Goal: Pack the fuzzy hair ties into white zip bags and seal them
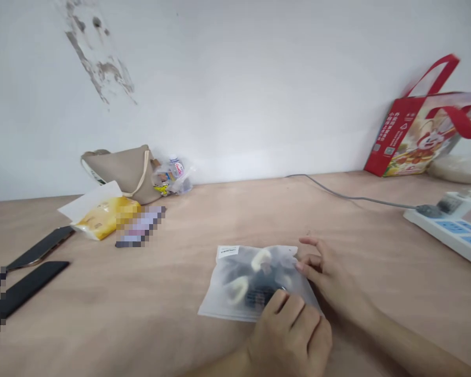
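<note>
A frosted plastic zip bag (227,306) lies flat on the table, with a white label at its far left corner. Through the cloudy film I make out cream-coloured curved pieces and a dark bundle; their exact kind is blurred. My left hand (292,332) is curled closed over the bag's near right part, its fingertips hidden beneath the knuckles. At the bag's right edge, my right hand (333,277) has its fingers apart, the fingertips touching or just beside the film.
Toward the back left are a beige bag (123,170), a clear bag with a bottle (176,173), a yellow tissue pack (108,214) and phones (41,248). On the right stand a power strip (451,233) with a grey cable (349,197) and a red shopping bag (416,136).
</note>
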### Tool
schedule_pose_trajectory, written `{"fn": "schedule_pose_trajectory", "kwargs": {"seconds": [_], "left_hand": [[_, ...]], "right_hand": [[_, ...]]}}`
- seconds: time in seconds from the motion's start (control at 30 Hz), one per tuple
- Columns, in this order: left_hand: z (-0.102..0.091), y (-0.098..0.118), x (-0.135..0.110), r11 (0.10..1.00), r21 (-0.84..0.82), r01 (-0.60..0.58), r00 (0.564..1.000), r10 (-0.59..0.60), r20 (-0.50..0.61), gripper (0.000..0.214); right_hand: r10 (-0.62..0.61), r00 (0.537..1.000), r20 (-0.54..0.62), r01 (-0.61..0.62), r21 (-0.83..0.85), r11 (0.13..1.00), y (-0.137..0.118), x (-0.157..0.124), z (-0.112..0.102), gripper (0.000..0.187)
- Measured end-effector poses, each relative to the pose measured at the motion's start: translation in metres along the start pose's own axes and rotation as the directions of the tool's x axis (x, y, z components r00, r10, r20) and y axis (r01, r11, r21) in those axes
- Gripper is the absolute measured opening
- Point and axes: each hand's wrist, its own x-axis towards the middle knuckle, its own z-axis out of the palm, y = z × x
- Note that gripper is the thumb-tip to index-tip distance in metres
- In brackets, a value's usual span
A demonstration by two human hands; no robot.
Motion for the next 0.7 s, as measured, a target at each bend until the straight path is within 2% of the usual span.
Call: {"fn": "schedule_pose_trajectory", "kwargs": {"seconds": [0.13, 0.23, 0.3, 0.37, 0.5, 0.57, 0.7], "left_hand": [[-0.006, -0.008, 0.000, 1.000, -0.020, 0.024, 0.998, -0.022, 0.058, 0.024], [-0.009, -0.009, 0.001, 0.998, -0.017, 0.065, 0.995, -0.063, 0.071, 0.022], [-0.008, -0.009, 0.001, 0.998, -0.001, 0.061, 0.996, -0.061, 0.068, 0.023], [-0.007, -0.010, 0.002, 0.999, 0.017, 0.043, 0.996, -0.044, 0.072, 0.025], [-0.015, -0.025, -0.004, 0.999, 0.044, 0.027, 0.992, -0.032, 0.123, 0.024], [-0.026, -0.039, -0.012, 0.998, 0.049, 0.024, 0.987, -0.032, 0.160, 0.019], [-0.056, -0.068, -0.038, 0.995, 0.078, 0.059, 0.984, -0.071, 0.165, 0.013]], "right_hand": [[0.021, 1.000, 0.020, -0.021, -0.022, 1.000, -0.004, 0.002, -0.004, 0.052], [0.045, 0.990, 0.136, -0.039, -0.048, 0.998, -0.001, -0.014, -0.007, 0.046], [0.027, 0.975, 0.219, -0.021, -0.029, 0.999, 0.001, -0.024, -0.006, 0.044], [-0.012, 0.968, 0.251, 0.013, -0.004, 1.000, 0.003, -0.028, -0.004, 0.041], [-0.075, 0.981, 0.180, 0.084, -0.046, 0.995, 0.005, -0.019, -0.010, 0.035], [-0.084, 0.987, 0.136, 0.096, -0.085, 0.992, 0.006, -0.012, -0.018, 0.032], [-0.078, 0.994, 0.075, 0.089, -0.147, 0.985, 0.009, -0.002, -0.030, 0.028]]}}
